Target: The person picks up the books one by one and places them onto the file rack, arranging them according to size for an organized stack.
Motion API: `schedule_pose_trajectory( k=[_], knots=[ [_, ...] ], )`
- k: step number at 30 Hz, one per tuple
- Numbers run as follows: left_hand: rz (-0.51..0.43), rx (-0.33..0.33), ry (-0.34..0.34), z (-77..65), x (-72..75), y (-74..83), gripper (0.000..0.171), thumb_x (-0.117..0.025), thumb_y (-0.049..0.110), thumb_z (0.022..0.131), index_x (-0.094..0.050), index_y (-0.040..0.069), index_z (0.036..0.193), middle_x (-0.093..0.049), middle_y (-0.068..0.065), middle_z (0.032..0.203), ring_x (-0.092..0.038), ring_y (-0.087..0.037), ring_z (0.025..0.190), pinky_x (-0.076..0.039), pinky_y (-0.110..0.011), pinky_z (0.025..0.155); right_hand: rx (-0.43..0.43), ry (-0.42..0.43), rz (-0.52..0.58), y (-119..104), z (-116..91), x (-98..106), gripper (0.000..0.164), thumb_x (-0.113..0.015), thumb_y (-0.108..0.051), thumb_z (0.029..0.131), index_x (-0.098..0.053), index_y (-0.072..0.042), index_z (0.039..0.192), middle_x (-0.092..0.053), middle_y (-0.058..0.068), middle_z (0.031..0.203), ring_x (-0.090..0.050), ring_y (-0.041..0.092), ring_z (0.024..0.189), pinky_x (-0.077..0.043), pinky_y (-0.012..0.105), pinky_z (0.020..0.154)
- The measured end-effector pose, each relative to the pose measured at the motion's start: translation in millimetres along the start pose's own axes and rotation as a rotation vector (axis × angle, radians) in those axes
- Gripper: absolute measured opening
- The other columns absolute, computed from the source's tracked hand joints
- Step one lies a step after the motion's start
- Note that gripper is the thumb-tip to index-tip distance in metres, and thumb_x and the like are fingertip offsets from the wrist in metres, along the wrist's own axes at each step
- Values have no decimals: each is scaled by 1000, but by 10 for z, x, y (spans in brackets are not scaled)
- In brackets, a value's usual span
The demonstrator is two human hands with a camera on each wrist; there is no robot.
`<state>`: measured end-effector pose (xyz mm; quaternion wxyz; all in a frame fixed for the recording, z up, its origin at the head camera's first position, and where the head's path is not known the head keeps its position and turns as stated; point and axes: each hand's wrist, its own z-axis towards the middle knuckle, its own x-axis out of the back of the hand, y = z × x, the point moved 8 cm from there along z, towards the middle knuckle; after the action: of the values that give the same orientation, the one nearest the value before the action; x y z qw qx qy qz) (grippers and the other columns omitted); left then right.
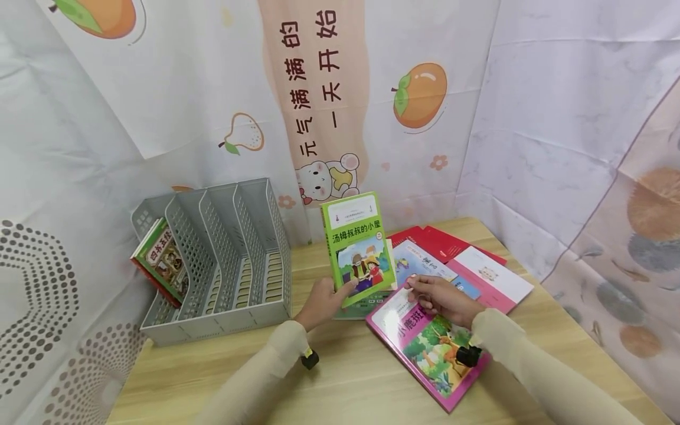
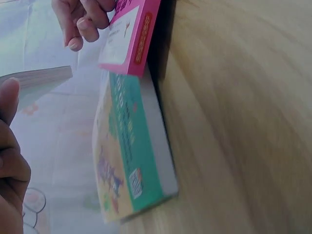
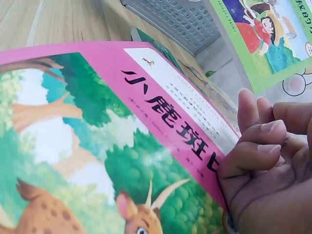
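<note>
My left hand [image 1: 323, 302] grips a green-bordered picture book [image 1: 358, 242] by its lower left edge, thumb on the cover, holding it upright above the table. In the left wrist view the left hand's thumb [image 2: 9, 100] lies against the book's edge. My right hand [image 1: 443, 298] hovers over the top of a pink picture book [image 1: 419, 348] with a deer on its cover. Its fingers are loosely curled with nothing between them, as the right wrist view shows. The pink book lies face up, tilted over a teal-covered book [image 2: 134, 146].
A grey file rack [image 1: 223, 319] with several slots stands at the left; a green-and-red book [image 1: 163, 260] leans in its leftmost slot. Behind the pink book lie a blue book [image 1: 419, 260], a pink-and-white book [image 1: 494, 274] and red covers [image 1: 441, 242]. Printed cloth hangs behind the wooden table [image 1: 340, 383].
</note>
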<state>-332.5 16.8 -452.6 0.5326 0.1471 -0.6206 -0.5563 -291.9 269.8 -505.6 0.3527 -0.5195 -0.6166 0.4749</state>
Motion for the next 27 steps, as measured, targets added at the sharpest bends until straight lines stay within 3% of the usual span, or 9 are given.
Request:
schedule_pose_trajectory(
  k=[7, 16, 23, 27],
  knots=[
    [92, 7, 104, -38, 253, 9, 58, -51, 58, 104, -74, 6, 108, -75, -2, 82, -71, -25, 62, -53, -30, 51, 1, -19, 22, -59, 65, -106, 44, -55, -29, 109, -54, 8, 132, -70, 10, 95, -45, 10, 59, -39, 20, 53],
    [80, 7, 157, -162, 433, -41, 56, -52, 53, 105, -72, 1, 112, -75, -5, 86, -72, -36, 68, -53, -28, 50, -31, -52, 15, -66, 109, -324, 42, -53, -26, 109, -55, 9, 133, -70, 9, 94, -45, 11, 58, -39, 21, 53],
    [163, -62, 239, -233, 672, 6, 50, -57, 46, 105, -73, -1, 105, -74, -3, 77, -69, -29, 56, -51, -28, 45, -28, -92, -20, -72, 171, -496, 43, -53, -28, 109, -57, 7, 134, -72, 10, 96, -44, 10, 57, -37, 22, 53],
    [180, -29, 273, -296, 825, -6, 53, -56, 49, 105, -73, -1, 102, -72, -1, 73, -67, -25, 55, -51, -29, 45, -34, -95, -20, -44, 199, -561, 42, -53, -27, 109, -57, 6, 134, -72, 10, 95, -43, 11, 56, -36, 23, 52]
  ],
)
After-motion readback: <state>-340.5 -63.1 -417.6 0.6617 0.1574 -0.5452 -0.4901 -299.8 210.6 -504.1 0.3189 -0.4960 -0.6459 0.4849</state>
